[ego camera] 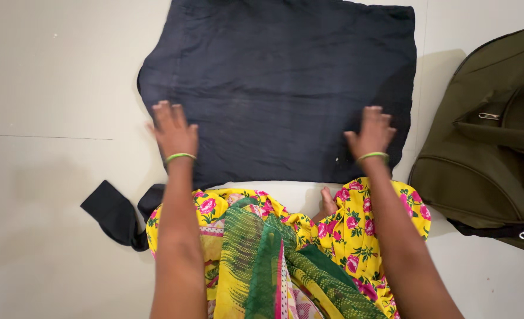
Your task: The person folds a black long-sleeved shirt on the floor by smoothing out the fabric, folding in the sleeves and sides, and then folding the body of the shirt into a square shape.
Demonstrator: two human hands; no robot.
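Note:
A dark navy garment lies spread flat on a pale tiled floor. My left hand presses flat on its lower left part, fingers apart. Flat on the lower right part rests my right hand, fingers spread too. Each wrist wears a green bangle. A dark strip of the cloth trails out at the lower left beside my knee. My lap is covered by yellow cloth with pink flowers and a green scarf.
An olive green backpack with zips lies on the floor at the right, close to the garment's right edge. A toe shows between the floral cloth and the garment.

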